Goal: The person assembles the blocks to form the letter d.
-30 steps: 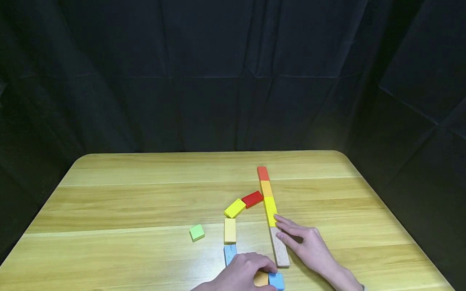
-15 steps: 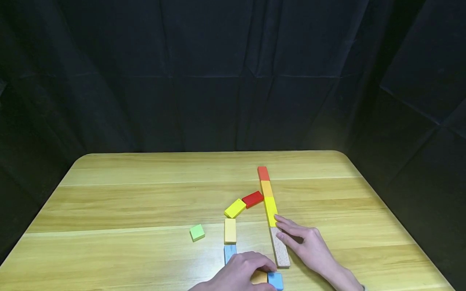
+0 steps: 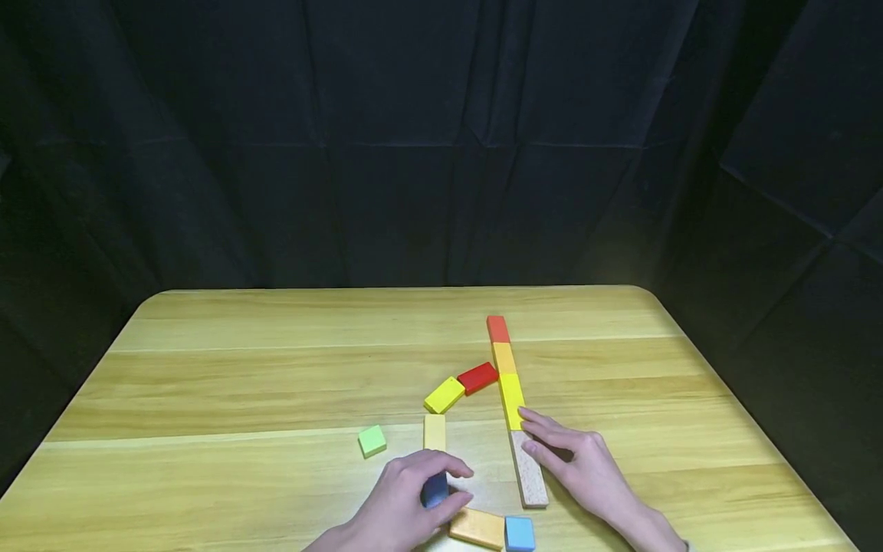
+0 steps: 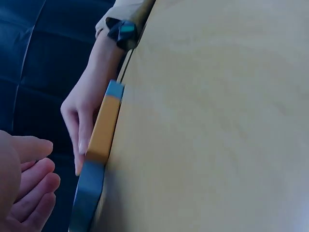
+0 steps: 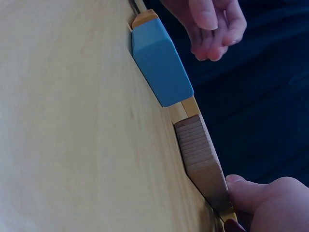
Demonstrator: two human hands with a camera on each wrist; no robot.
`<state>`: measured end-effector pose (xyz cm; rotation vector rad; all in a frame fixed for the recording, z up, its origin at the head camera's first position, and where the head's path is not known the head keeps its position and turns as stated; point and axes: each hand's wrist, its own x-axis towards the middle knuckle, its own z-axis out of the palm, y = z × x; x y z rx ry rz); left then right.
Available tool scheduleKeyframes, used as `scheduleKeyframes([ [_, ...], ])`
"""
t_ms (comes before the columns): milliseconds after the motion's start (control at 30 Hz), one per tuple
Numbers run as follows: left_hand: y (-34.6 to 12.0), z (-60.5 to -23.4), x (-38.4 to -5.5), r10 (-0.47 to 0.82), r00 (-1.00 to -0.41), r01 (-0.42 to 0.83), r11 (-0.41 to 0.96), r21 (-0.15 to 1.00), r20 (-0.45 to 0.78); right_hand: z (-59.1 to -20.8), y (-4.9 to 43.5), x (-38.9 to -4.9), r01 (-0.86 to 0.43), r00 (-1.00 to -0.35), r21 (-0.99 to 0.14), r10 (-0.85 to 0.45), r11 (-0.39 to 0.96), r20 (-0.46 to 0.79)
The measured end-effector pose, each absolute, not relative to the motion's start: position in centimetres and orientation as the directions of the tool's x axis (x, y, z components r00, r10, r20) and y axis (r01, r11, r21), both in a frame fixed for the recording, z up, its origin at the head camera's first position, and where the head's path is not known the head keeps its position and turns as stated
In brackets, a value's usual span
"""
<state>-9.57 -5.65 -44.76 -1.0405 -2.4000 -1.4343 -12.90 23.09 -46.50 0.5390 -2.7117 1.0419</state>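
In the head view my left hand hovers over a blue block, partly hidden under it. Its thumb and fingers are apart and loosely bent; the left wrist view shows nothing between them. Just right of that hand lie an orange block and a small blue block, end to end. My right hand rests its fingertips on the speckled block and at the edge of the long yellow block. In the right wrist view the thumb touches the top of the speckled block.
Beyond the yellow block, the row continues with an orange block and a red-orange one. A dark red block, a yellow block and a pale yellow block curve leftward. A green block lies apart on the wooden table.
My left hand has let go of the orange block and moved left and up, over the blue block. The orange and small blue blocks have shifted slightly left. My right hand stays put.
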Motion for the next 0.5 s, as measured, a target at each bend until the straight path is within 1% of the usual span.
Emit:
scheduleKeyframes([
  [67,-6.3,-44.7,-9.6,0.460,-0.775,0.598,0.310,0.740,0.433,-46.5,23.1,-12.9,-0.395,-0.918,-0.613,-0.264,0.685,0.296],
  [167,-7.2,-44.7,-9.6,0.432,-0.804,0.562,0.326,0.760,0.409,-46.5,23.1,-12.9,-0.392,-0.919,-0.618,-0.263,0.681,0.293],
  [333,-8.6,-44.9,-9.7,0.379,-0.840,0.523,0.379,0.763,0.388,-46.4,23.1,-12.9,-0.391,-0.920,-0.619,-0.266,0.682,0.288],
  [500,-10.0,-45.1,-10.2,0.281,-0.873,0.487,0.469,0.737,0.399,-46.4,23.0,-12.9,-0.389,-0.921,-0.618,-0.266,0.683,0.286],
])
